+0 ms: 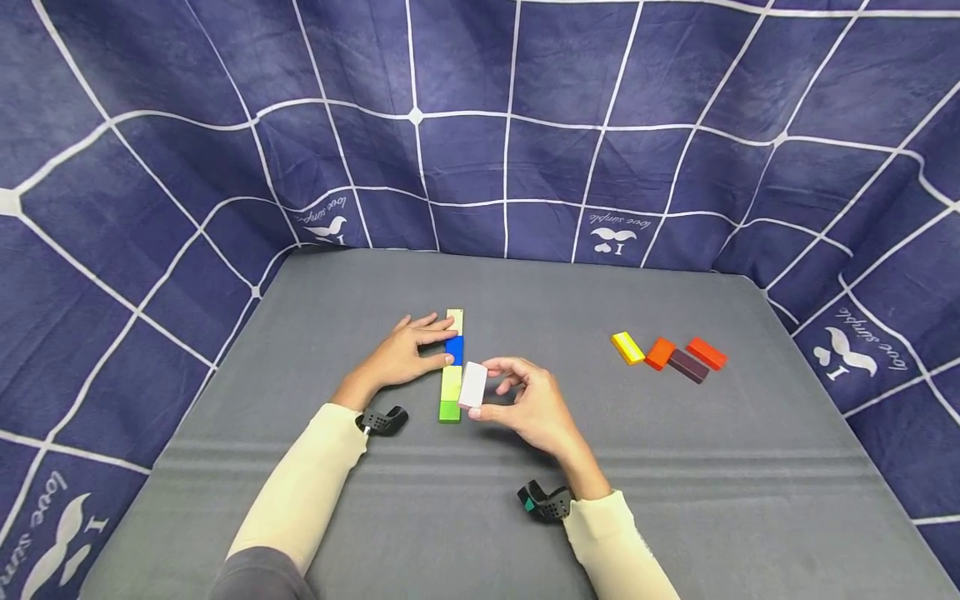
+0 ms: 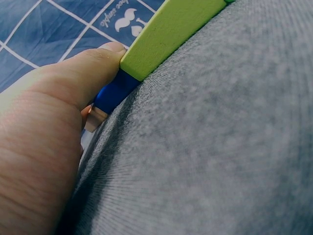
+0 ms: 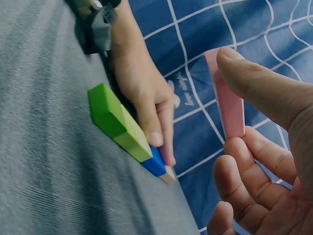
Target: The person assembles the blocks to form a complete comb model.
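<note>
Four blocks lie end to end in a straight row: a green block [image 1: 449, 412], a lime block [image 1: 452, 383], a blue block [image 1: 457, 350] and a pale cream block [image 1: 456, 318] farthest away. My left hand [image 1: 401, 354] rests against the row's left side, fingers stretched out, thumb and index fingertips on the blue block. My right hand [image 1: 534, 408] pinches a pale pink block [image 3: 227, 100] between thumb and fingertips. It is held up just right of the row and overlaps the lime and green blocks' edges in the head view.
Toward the right of the grey cloth [image 1: 675, 467] lie a yellow block [image 1: 627, 348], an orange block [image 1: 660, 353], a dark purple block [image 1: 687, 366] and a red block [image 1: 707, 353]. A blue curtain [image 1: 465, 158] with white lines surrounds the back and sides.
</note>
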A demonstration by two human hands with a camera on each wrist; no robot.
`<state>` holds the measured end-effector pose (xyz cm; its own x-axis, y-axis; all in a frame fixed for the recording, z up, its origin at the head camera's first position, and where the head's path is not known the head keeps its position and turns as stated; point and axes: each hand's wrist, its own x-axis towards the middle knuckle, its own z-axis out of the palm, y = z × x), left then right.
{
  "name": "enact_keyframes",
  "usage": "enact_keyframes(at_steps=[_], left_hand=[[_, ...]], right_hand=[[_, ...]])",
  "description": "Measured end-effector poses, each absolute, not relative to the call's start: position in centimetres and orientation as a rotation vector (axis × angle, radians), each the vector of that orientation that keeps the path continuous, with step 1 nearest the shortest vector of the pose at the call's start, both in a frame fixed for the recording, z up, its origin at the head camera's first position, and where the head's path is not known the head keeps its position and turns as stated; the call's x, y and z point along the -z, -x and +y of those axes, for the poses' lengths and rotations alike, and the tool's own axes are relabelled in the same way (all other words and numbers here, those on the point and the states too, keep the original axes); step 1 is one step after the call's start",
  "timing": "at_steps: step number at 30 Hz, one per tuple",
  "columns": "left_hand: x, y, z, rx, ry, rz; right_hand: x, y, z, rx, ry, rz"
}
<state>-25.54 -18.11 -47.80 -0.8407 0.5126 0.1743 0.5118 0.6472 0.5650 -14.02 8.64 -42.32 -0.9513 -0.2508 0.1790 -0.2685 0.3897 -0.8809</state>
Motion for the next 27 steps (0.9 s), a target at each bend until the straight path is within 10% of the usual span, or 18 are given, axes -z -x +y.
enact_keyframes(at_steps=[27], left_hand=[[47.9, 25.7, -18.0, -1.008, -0.894, 2.848]], right_hand=[[44.9, 12.9, 6.9, -1.52, -0.628, -2.776]])
